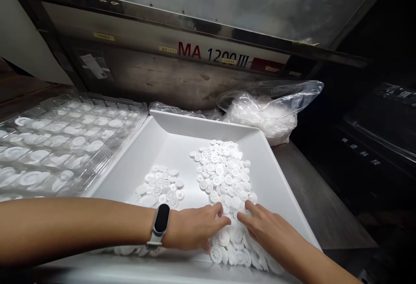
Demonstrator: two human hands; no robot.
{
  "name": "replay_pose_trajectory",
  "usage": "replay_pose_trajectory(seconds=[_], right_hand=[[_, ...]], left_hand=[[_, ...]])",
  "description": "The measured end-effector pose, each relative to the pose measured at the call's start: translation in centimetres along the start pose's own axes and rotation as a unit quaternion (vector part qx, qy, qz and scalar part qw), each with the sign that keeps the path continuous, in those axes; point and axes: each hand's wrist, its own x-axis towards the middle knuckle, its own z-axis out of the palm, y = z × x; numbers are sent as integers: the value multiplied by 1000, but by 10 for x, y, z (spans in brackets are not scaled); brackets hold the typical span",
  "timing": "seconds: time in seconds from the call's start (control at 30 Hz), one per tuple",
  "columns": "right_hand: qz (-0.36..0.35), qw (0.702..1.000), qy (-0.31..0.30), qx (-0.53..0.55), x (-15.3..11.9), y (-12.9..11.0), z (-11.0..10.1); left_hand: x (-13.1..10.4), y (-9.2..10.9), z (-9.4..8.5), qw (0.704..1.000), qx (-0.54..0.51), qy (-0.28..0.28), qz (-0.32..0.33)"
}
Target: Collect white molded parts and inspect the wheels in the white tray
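Observation:
A large white tray (182,145) holds many small, round white plastic discs, some with spoke-like holes. The bigger heap of discs (224,171) lies on the right side, a smaller heap (160,186) on the left. My left hand (195,227), below a wrist band (161,219), reaches into the lower part of the bigger heap, its thumb and forefinger apart. Facing it from the right, my right hand (263,223) touches the same heap with bent, slightly spread fingers. No disc shows clearly gripped in either hand; some fingertips are hidden among the discs.
Left of the tray are clear plastic compartment trays (74,141) filled with white round parts. A clear bag of white pieces (263,115) sits behind the tray's right corner. A machine panel marked MA 1200 III (156,72) rises at the back; a dark surface (312,197) lies right.

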Motion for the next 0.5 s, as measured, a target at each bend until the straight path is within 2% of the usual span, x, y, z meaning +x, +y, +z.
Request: replay_pose_trajectory(seconds=[0.13, 0.23, 0.33, 0.5], right_hand=[[5, 1000, 11, 16, 4, 3, -9], [13, 1000, 8, 19, 7, 3, -19], [18, 1000, 0, 15, 8, 4, -31], [20, 1000, 0, -16, 8, 4, -44]], left_hand=[[16, 2, -5, 999, -42, -1, -6], [15, 3, -15, 997, -76, -5, -11], [0, 9, -31, 991, -127, -2, -39], [-50, 32, -59, 957, -230, 27, -176]])
